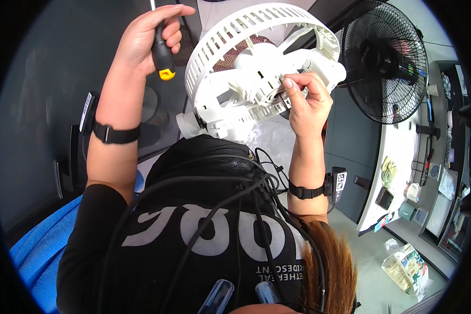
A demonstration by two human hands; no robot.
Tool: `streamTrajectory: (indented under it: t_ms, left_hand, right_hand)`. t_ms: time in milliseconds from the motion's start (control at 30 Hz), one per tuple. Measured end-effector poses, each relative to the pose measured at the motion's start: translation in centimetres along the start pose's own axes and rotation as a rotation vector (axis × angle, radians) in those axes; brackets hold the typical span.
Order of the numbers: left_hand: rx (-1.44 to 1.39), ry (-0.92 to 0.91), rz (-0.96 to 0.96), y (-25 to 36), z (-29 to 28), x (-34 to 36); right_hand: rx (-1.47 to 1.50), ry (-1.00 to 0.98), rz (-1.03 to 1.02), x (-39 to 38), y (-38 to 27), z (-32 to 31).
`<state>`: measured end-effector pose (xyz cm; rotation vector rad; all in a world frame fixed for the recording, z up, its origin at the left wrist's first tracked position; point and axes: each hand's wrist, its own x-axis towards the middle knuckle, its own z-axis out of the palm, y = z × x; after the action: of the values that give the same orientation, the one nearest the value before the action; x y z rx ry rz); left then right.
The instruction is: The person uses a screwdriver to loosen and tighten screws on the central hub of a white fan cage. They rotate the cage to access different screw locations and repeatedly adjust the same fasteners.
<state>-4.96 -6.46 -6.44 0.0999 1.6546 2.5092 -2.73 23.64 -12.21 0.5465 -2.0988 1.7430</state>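
My left hand (150, 39) is raised at the upper left, wrapped round a screwdriver (163, 52) with a black and yellow handle. Its metal shaft runs up out of the picture, and my index finger stretches to the right. In front of me is a white plastic housing (256, 57), with a slotted round rim and spokes meeting at a hub. My right hand (309, 99) is at the right of the hub, thumb and index finger pinched together against it. Whatever lies between those fingertips is too small to make out. Thin white wires show beside the hub.
A black standing fan (384, 60) with a wire cage is at the upper right. Beyond it runs a white desk (374, 209) with small items. A printed bag (405, 269) lies on the floor at the lower right. Blue cloth (44, 251) is at my left, and black cables (214, 180) cross my chest.
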Motion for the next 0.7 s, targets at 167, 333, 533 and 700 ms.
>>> streamTrajectory:
  t_ms: [167,333,533,700]
  left_hand:
    - [0.394,-0.049,-0.053,-1.1,1.1,3.5]
    - [0.326,-0.069,-0.157,-2.5,3.1,4.1]
    - [0.367,-0.198,-0.235,-4.3,3.8,4.8]
    - [0.187,-0.205,-0.299,-5.7,3.7,5.2]
  right_hand:
    - [-0.033,-0.039,0.013,0.1,-0.4,-0.2]
    - [-0.076,-0.023,0.031,0.0,-0.5,-0.4]
    - [-0.095,-0.015,0.039,0.3,-0.2,-0.2]
    - [-0.189,-0.062,-0.025,0.7,0.0,-0.4]
